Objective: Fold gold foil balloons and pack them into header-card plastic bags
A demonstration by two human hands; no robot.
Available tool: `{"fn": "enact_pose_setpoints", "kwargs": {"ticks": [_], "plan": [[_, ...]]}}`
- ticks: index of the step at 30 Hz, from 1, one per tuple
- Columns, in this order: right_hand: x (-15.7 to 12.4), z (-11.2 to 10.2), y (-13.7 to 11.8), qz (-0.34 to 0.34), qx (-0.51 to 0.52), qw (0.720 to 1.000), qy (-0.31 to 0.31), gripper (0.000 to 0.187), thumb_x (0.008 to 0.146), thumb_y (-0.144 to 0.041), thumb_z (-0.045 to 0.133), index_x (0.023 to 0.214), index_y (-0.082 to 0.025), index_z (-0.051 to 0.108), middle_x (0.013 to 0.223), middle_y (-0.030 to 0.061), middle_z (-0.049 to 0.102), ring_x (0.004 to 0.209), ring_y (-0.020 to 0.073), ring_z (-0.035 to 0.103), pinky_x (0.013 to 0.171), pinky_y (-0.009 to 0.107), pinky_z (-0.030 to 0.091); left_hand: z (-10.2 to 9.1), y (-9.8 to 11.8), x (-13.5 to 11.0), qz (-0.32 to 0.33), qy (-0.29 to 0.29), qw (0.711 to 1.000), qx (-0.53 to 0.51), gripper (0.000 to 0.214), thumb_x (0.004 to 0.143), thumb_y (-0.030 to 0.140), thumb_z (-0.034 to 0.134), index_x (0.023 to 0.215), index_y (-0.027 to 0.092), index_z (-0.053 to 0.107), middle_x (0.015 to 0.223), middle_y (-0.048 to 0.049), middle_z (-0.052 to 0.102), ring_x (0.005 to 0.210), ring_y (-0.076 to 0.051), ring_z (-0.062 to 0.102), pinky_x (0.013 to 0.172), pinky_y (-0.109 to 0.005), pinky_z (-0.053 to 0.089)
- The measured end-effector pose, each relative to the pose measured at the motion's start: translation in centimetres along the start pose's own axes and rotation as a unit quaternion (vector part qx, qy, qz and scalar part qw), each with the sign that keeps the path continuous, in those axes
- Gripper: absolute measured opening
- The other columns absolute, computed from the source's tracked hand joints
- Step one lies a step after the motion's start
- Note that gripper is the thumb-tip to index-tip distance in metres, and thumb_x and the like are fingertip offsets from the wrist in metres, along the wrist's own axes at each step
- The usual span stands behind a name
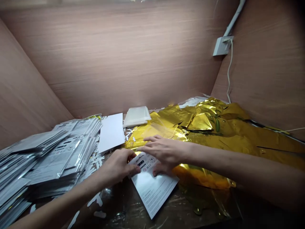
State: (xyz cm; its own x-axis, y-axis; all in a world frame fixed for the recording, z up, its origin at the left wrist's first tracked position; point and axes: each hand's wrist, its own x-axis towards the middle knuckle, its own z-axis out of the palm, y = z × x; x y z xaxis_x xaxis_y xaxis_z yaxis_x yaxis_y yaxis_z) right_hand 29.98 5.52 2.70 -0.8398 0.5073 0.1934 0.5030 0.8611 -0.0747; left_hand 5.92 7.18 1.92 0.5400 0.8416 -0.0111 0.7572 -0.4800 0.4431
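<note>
The left hand (122, 163) pinched the upper-left edge of a printed packet (154, 192) over the counter (119, 206) — beside the gold foil (214, 140) — while the right hand (166, 154), fingers loosely extended, lay across its top.

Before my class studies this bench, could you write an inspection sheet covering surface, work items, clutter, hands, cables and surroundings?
Surface: dark, glossy tabletop, visible at front centre.
Work items: white printed rectangular packet, set at an angle; stacked white printed packets in clear plastic at left; crumpled gold foil sheets at right; blank white card and translucent whitish sheets behind.
Clutter: small white scraps, scattered.
Hands: left hand grips the packet's left edge; right hand spreads over its upper part.
Cables: thin white cable hangs from white wall box.
Surroundings: light-brown wood-grain panels behind and at both sides.
</note>
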Motion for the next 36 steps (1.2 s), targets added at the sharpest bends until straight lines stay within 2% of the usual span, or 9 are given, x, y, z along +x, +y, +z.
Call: {"fn": "enact_pose_setpoints", "kwargs": {"ticks": [5, 9, 11, 15, 19, 21, 26, 33, 36], "plan": [[0.5, -0.4, 0.3, 0.023, 0.09, 0.995, 0.022, 0.095, 0.065, -0.036, 0.096, 0.144, -0.015, 0.046, 0.12, 0.015, 0.065, 0.107, 0.0293, 0.06, 0.091, 0.039, 0.05, -1.7, 0.3, 0.2, 0.034, -0.092, 0.98, -0.173, 0.037, 0.089, 0.045, 0.063, 0.069, 0.016, 0.071, 0.061, 0.0016, 0.057, 0.058, -0.014, 0.045, 0.056, -0.025, 0.03], [0.9, -1.1, 2.5, 0.103, 0.187, 0.972, 0.102, 0.101, 0.06, -0.026, 0.097, 0.147, -0.02, 0.048, 0.113, 0.0089, 0.069, 0.098, 0.0247, 0.064, 0.08, 0.032, 0.051, -3.3, 1.0, 0.9, 0.042, -0.053, 0.967, -0.246, 0.03, 0.084, 0.042, 0.071, 0.077, 0.014, 0.079, 0.071, -0.0023, 0.07, 0.064, -0.017, 0.056, 0.058, -0.023, 0.039], [0.5, -1.8, 4.3, 0.151, 0.298, 0.932, 0.139, 0.082, 0.063, -0.028, 0.094, 0.137, -0.017, 0.06, 0.095, 0.0041, 0.07, 0.081, 0.0194, 0.064, 0.07, 0.029, 0.051, -3.8, 1.2, 1.9, 0.029, -0.01, 0.953, -0.3, 0.03, 0.081, 0.042, 0.077, 0.079, 0.013, 0.08, 0.074, -0.0046, 0.074, 0.065, -0.018, 0.061, 0.059, -0.024, 0.044], [-1.9, -2.2, 6.8, 0.185, 0.577, 0.781, 0.148, 0.045, 0.064, -0.034, 0.093, 0.098, -0.012, 0.075, 0.08, 0.002, 0.069, 0.07, 0.0132, 0.062, 0.066, 0.025, 0.051, -3.1, 0.6, 4.3, -0.009, 0.093, 0.891, -0.445, 0.036, 0.077, 0.042, 0.085, 0.093, 0.01, 0.081, 0.082, -0.0093, 0.078, 0.075, -0.021, 0.071, 0.07, -0.027, 0.055], [-4.1, -0.1, 5.7, 0.243, 0.621, 0.72, 0.191, 0.043, 0.076, -0.051, 0.083, 0.086, -0.011, 0.069, 0.077, 0.0043, 0.068, 0.064, 0.0119, 0.061, 0.059, 0.024, 0.051, -0.3, 0.3, 5.2, -0.029, 0.132, 0.814, -0.565, 0.039, 0.074, 0.039, 0.09, 0.099, 0.012, 0.08, 0.084, -0.0091, 0.08, 0.076, -0.022, 0.074, 0.077, -0.033, 0.06], [-4.7, 0.9, 4.6, 0.277, 0.598, 0.726, 0.199, 0.045, 0.084, -0.055, 0.075, 0.081, -0.011, 0.066, 0.071, 0.0045, 0.065, 0.058, 0.0118, 0.059, 0.053, 0.024, 0.049, 1.0, 0.6, 4.8, -0.033, 0.122, 0.796, -0.592, 0.038, 0.073, 0.038, 0.09, 0.1, 0.012, 0.08, 0.085, -0.0088, 0.08, 0.077, -0.023, 0.075, 0.078, -0.034, 0.061], [-5.9, 1.5, 3.2, 0.27, 0.489, 0.805, 0.203, 0.044, 0.095, -0.054, 0.061, 0.072, -0.017, 0.053, 0.06, -0.0025, 0.048, 0.049, 0.0098, 0.042, 0.042, 0.022, 0.032, 2.0, 1.4, 3.6, -0.03, 0.086, 0.782, -0.617, 0.03, 0.079, 0.038, 0.084, 0.097, 0.013, 0.08, 0.087, -0.0086, 0.08, 0.077, -0.024, 0.075, 0.074, -0.035, 0.061], [-6.9, 1.3, 2.5, 0.255, 0.417, 0.858, 0.156, 0.043, 0.1, -0.05, 0.053, 0.072, -0.019, 0.048, 0.064, -0.0025, 0.041, 0.055, 0.0116, 0.038, 0.048, 0.025, 0.027, 1.2, 2.1, 3.1, -0.022, 0.097, 0.887, -0.451, 0.013, 0.077, 0.02, 0.068, 0.084, 0.013, 0.077, 0.081, -0.0065, 0.078, 0.075, -0.024, 0.073, 0.067, -0.031, 0.057], [-6.9, 1.4, 2.4, 0.247, 0.427, 0.857, 0.151, 0.043, 0.099, -0.052, 0.054, 0.072, -0.018, 0.05, 0.065, -0.0022, 0.042, 0.057, 0.0118, 0.039, 0.049, 0.025, 0.029, 1.1, 2.3, 2.8, -0.006, 0.054, 0.892, -0.449, 0.024, 0.074, 0.014, 0.064, 0.095, 0.015, 0.075, 0.092, -0.0061, 0.078, 0.084, -0.024, 0.073, 0.073, -0.033, 0.058]]}}
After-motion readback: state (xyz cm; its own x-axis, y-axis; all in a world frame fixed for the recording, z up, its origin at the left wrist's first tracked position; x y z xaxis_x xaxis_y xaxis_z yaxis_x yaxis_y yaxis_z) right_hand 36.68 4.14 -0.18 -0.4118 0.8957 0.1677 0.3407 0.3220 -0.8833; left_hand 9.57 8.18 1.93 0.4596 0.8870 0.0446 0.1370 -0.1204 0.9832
